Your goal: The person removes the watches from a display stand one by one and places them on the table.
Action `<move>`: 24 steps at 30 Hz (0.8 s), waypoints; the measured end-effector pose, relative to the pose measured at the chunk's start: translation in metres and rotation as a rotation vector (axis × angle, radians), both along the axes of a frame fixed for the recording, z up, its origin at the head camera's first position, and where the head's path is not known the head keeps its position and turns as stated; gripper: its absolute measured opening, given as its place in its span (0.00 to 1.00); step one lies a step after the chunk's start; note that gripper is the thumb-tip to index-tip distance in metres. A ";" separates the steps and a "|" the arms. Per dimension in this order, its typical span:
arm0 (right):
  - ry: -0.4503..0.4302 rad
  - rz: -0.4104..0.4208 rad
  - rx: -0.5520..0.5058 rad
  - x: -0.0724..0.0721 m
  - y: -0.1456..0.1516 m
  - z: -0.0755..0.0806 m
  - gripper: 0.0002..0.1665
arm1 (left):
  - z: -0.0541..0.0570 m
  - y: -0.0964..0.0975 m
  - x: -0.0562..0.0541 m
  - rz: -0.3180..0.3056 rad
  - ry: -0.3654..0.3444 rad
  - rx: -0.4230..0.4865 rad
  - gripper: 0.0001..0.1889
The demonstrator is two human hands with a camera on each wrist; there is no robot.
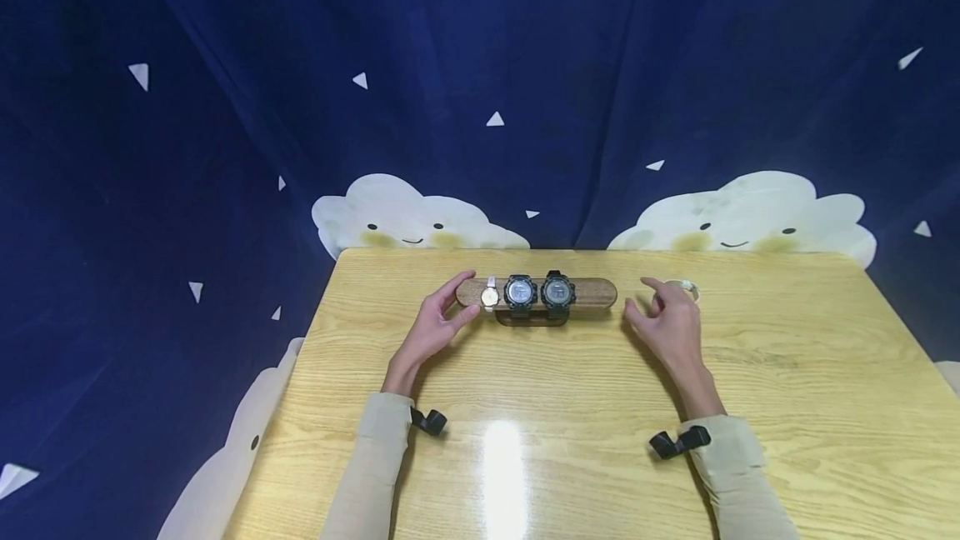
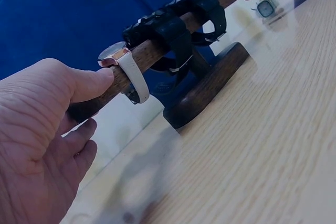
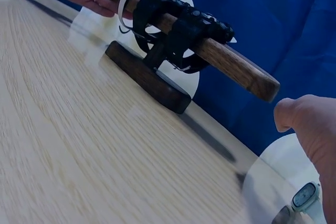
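A wooden watch stand (image 1: 596,293) with a round-ended bar on a low base stands near the table's back edge. My left hand (image 1: 433,325) holds the bar's left end between thumb and fingers. Beside that thumb, a small watch (image 2: 137,80) with a white strap and rose-gold case is looped round the bar. Two chunky black digital watches (image 1: 520,292) hang along its middle. Just off the bar's right end, my right hand (image 1: 675,330) has loosely bent fingers with nothing between them. Partly hidden behind it, a pale-strapped watch (image 3: 304,195) lies on the table.
The light wood table (image 1: 570,407) carries a bright reflection in front of the stand. A dark blue curtain (image 1: 450,48) with white triangles and clouds hangs behind the table and along its left side. Black wrist camera mounts (image 1: 680,442) sit on both sleeves.
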State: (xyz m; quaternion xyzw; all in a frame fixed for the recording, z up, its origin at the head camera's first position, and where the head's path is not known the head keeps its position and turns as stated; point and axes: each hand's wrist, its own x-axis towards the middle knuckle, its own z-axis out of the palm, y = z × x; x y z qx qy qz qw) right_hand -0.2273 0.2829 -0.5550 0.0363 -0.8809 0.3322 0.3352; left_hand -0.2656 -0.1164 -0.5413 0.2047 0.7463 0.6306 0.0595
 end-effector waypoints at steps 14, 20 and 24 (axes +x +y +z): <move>0.036 0.038 -0.014 0.001 -0.006 0.003 0.22 | -0.001 0.002 0.000 0.025 0.014 -0.055 0.36; 0.111 0.092 -0.059 0.001 -0.014 0.008 0.21 | -0.002 0.003 0.000 0.038 0.033 -0.064 0.36; 0.157 0.123 -0.068 0.002 -0.020 0.012 0.21 | -0.001 0.003 0.001 0.040 0.025 -0.062 0.35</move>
